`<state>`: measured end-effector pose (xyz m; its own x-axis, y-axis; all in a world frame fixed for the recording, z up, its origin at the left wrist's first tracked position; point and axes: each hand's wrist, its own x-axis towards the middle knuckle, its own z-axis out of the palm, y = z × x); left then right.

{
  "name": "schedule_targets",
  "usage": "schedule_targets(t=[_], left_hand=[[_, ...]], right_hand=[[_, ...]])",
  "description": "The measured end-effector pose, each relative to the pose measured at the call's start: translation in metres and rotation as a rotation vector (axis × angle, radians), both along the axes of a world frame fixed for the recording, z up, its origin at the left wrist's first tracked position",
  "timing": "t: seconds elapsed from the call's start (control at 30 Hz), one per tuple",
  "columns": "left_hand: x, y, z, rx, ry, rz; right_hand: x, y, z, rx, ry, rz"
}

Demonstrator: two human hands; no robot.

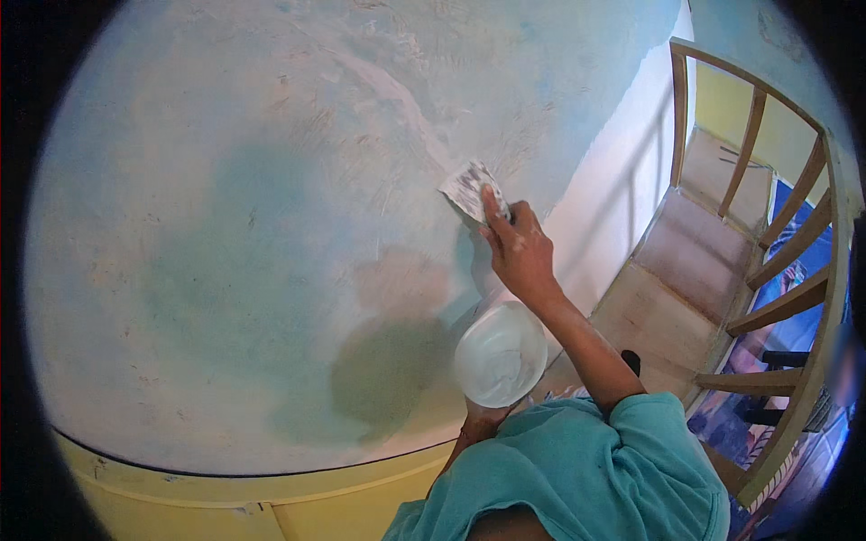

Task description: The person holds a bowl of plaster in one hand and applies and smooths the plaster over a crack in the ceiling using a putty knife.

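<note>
My right hand (521, 251) grips a wide putty knife (467, 187), its thumb or a finger pressed along the smeared blade. The blade lies against the patchy blue-green and white wall (298, 225). From its far edge, a pale streak of filler (392, 90) runs up and to the left. Lower down, close to my body, my left hand (488, 414) supports a white bowl (461, 356) from below; most of its fingers are hidden behind the bowl. Some white paste (512, 368) shows inside the bowl.
A wooden railing (758, 117) curves along the right side, beside a tiled ledge (690, 239). Patterned blue cloth or sheeting (767, 316) shows through its bars. A white painted band (600, 189) borders the patchy wall, and a yellow surface (361, 505) runs along the bottom.
</note>
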<state>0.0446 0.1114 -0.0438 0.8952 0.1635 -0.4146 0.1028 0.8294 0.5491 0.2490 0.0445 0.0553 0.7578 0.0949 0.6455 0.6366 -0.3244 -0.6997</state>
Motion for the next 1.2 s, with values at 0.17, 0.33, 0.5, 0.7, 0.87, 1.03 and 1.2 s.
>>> schedule_targets(t=[0.17, 0.33, 0.5, 0.7, 0.87, 1.03, 1.2], left_hand=[[-0.008, 0.006, 0.001, -0.313, -0.015, 0.033], [-0.001, 0.0, -0.002, -0.242, -0.013, 0.01], [0.002, -0.001, 0.006, -0.298, -0.123, -0.186], [-0.006, -0.001, -0.004, -0.431, -0.04, 0.023], [-0.011, 0.0, -0.013, -0.204, 0.001, 0.009], [-0.021, -0.006, -0.02, -0.227, -0.002, 0.007], [-0.039, -0.003, -0.039, -0.183, 0.012, 0.09]], right_hand=[[-0.007, -0.01, -0.012, -0.023, 0.116, 0.074], [0.005, -0.001, 0.021, 0.129, 0.015, 0.099], [0.01, 0.013, 0.013, 0.122, -0.021, 0.073], [-0.007, 0.001, -0.016, 0.054, 0.048, 0.081], [-0.014, -0.001, -0.03, 0.08, 0.128, 0.161], [-0.005, 0.012, -0.032, 0.185, 0.049, 0.126], [-0.009, 0.038, -0.03, 0.329, 0.027, 0.118]])
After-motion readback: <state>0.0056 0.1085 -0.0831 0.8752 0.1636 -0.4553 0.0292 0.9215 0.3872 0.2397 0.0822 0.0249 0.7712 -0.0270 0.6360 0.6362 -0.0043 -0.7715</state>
